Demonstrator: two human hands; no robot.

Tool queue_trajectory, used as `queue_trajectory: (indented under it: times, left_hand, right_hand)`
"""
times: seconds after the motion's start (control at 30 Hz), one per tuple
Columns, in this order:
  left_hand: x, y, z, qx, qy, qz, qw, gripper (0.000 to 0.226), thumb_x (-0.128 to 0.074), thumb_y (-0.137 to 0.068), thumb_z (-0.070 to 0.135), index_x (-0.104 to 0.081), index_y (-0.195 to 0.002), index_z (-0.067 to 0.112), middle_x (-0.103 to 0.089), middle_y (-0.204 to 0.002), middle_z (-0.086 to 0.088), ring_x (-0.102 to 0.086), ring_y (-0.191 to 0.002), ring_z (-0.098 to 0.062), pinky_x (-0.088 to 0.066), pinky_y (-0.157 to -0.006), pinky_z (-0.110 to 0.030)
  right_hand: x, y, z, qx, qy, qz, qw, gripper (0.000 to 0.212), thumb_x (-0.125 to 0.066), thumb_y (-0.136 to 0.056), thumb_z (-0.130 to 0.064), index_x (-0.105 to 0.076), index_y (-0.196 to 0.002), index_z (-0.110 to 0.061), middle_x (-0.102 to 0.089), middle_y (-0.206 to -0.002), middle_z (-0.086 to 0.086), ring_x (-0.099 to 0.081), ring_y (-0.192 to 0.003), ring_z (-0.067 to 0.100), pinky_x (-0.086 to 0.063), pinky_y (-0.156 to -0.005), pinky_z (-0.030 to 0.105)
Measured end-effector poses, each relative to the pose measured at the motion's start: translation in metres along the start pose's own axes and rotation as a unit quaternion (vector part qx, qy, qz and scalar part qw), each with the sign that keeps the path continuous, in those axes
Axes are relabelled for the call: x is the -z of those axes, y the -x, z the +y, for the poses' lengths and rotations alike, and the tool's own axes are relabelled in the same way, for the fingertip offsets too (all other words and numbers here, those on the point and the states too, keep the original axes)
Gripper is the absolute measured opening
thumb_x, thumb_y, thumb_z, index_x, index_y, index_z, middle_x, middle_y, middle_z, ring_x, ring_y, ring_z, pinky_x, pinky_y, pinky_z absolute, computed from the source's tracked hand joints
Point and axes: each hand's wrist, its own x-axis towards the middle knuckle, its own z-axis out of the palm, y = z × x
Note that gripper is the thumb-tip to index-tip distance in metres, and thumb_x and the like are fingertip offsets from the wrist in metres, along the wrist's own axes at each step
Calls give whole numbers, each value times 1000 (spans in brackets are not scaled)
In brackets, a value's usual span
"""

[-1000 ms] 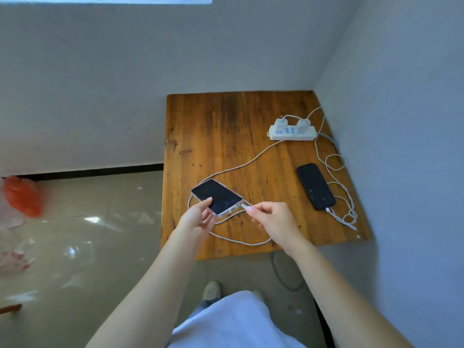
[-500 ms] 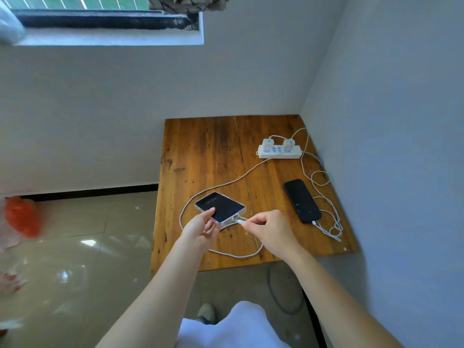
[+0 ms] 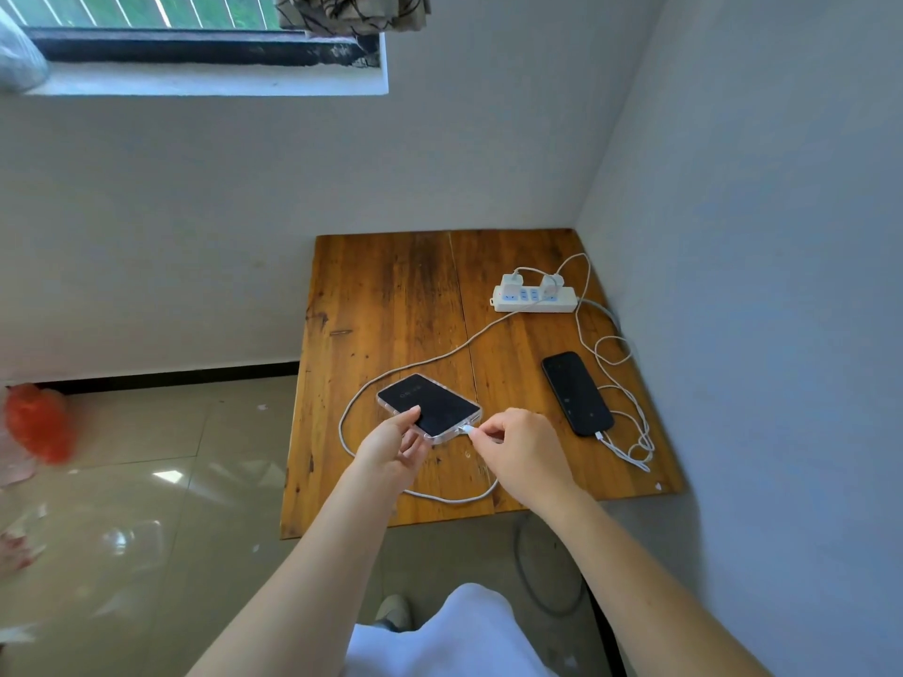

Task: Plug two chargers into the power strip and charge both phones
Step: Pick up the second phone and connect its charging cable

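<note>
A white power strip [image 3: 535, 299] lies at the back right of the wooden table [image 3: 391, 295], with two white chargers [image 3: 511, 278] standing in it. A black phone [image 3: 576, 393] lies flat on the right, a white cable plugged into its near end. My left hand [image 3: 393, 444] holds the near corner of a phone in a clear case [image 3: 430, 405], lifted slightly off the table. My right hand [image 3: 523, 454] pinches the white cable plug [image 3: 468, 429] against that phone's bottom edge. The rest of this cable [image 3: 405, 378] loops round the phone back to the strip.
The table stands in a corner, with walls behind it and at its right. Loose coils of cable [image 3: 630, 432] lie by the right wall. A red bag [image 3: 36, 422] sits on the tiled floor at the left. A window is above.
The camera has tilted upward, so the table sits lower in view. My right hand has brought the plug from a small gap up to the phone's bottom edge. My left hand keeps its hold.
</note>
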Motion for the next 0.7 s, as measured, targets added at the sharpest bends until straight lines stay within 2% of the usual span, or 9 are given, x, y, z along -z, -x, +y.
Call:
queue_trajectory:
  times: [0.23, 0.4, 0.57, 0.7]
  left_hand:
    - [-4, -1, -3, -25, -33, -12, 999, 39, -70, -82, 5, -53, -117, 6, -66, -107, -19, -68, -81, -27, -57, -44, -25]
    - [-6, 0, -3, -39, -63, -5, 997, 38, -69, -83, 6, -53, -117, 7, -66, -111, -18, -68, -91, -28, -55, -42, -24]
    - [-7, 0, 0, -47, -97, -12, 994, 39, -70, -82, 7, -54, -118, 6, -67, -111, -18, -69, -93, -29, -54, -44, -24]
    - [-10, -1, 2, -59, -108, -19, 992, 36, -69, -84, 7, -55, -117, 5, -67, -111, -19, -69, -92, -28, -52, -40, -22]
  right_hand:
    - [-1, 1, 0, 8, 44, 12, 999, 19, -60, -90, -26, -72, -81, -15, -65, -73, -3, -55, -57, 6, -40, -50, 11]
    - [1, 3, -1, -10, 12, 12, 1000, 18, -62, -90, -25, -72, -80, -14, -59, -68, -7, -55, -57, 5, -38, -51, 9]
    - [4, 5, -2, -34, -23, 14, 999, 19, -63, -89, -26, -74, -79, -14, -63, -66, -6, -58, -58, 5, -40, -51, 10]
    - [6, 6, -3, -49, -63, 26, 996, 17, -65, -88, -26, -74, -77, -16, -64, -63, -7, -60, -59, 7, -42, -50, 11]
